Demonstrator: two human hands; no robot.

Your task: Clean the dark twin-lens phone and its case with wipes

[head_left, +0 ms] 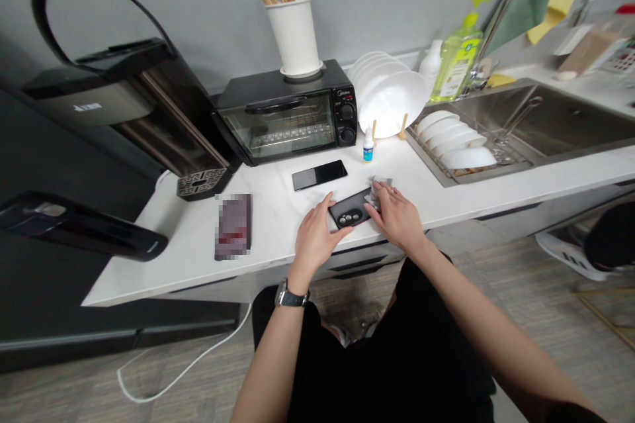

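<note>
A flat black phone (351,208) lies on the white smooth counter (278,224).
The left hand (316,235) grasps its left end; the right hand (398,216) holds a crumpled pale-grey wipe (370,198) at its right end.

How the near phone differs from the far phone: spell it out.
The near phone has its back up, camera lenses showing; the far phone lies with its glossy dark front up.
The near phone has the left hand around one end and the right hand with a crumpled cloth at the other; the far phone is untouched.
Both are dark, flat and oblong.
</note>
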